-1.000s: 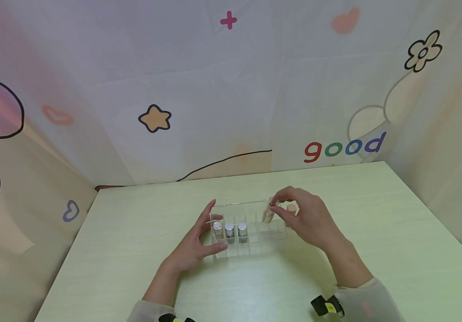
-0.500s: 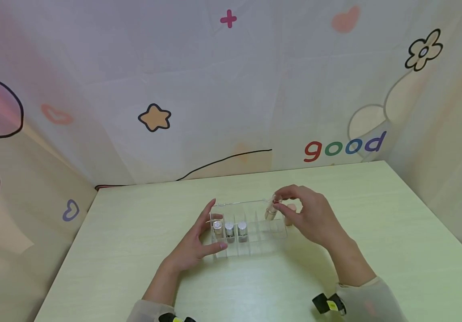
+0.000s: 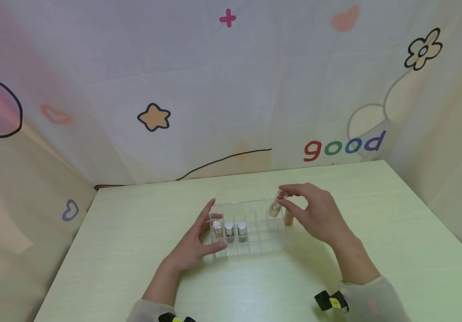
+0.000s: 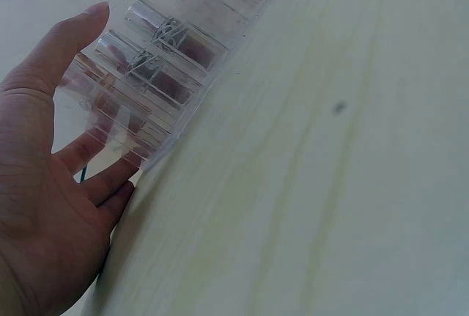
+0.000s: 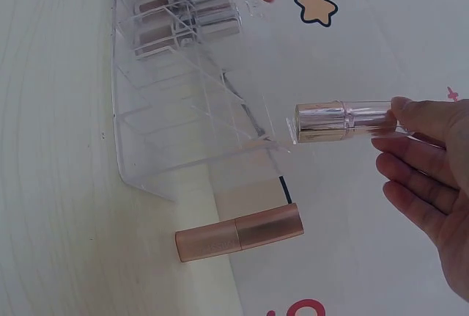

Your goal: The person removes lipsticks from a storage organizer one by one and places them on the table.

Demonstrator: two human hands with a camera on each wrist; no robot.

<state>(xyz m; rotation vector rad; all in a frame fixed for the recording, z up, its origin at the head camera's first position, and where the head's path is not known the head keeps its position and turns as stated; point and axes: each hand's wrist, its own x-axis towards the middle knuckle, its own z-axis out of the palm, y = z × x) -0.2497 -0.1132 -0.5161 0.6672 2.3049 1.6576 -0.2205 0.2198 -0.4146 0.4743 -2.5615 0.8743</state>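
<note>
My left hand grips the left end of a clear lipstick organizer, thumb at the front and fingers round the side. Three lipsticks stand in its left slots: a pale gold one and two silver-capped ones, of which one silver-capped lipstick is rightmost. Above the organizer's back right corner, my right hand pinches a tilted gold lipstick with a clear cap by its capped end. In the right wrist view its gold base points toward the organizer. A rose-gold lipstick stands just right of the organizer.
The pale wood-grain table extends all round the organizer. A printed cloth backdrop rises behind the table and along both sides. Each wrist wears a dark strap; the right strap lies near the sleeve.
My right hand has moved right and slightly back, carrying the gold lipstick toward the organizer's right end. More of the rose-gold lipstick's lower part now shows. The left hand and organizer stay put.
</note>
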